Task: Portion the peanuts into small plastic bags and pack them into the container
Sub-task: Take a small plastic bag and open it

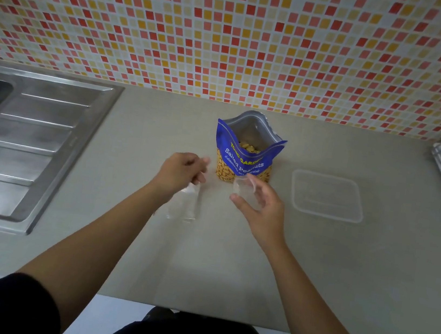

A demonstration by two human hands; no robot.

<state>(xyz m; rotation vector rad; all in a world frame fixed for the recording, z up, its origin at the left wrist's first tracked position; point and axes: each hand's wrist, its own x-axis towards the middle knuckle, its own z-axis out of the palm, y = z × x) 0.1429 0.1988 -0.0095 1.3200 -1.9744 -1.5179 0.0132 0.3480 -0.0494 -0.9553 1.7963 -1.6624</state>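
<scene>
Here, an opened blue pouch (243, 160) reading "Salted Peanuts" under partly legible yellow lettering stands upright, with nuts showing at its mouth. Just front-left of the pouch the left hand (181, 172) pinches a hanging clear bag (184, 204), and right before the pouch the right hand (261, 209) holds a second clear bag (242, 187) between thumb and curled fingers. The clear container (325, 198) lies right of the pouch, and the steel sink (19, 138) is well to its left.

Light: dim, even; faint shadows.
Blur: left hand (184, 172) fingers smeared.
Distortion: tiled wall (232, 32) bows toward 12 o'clock.
</scene>
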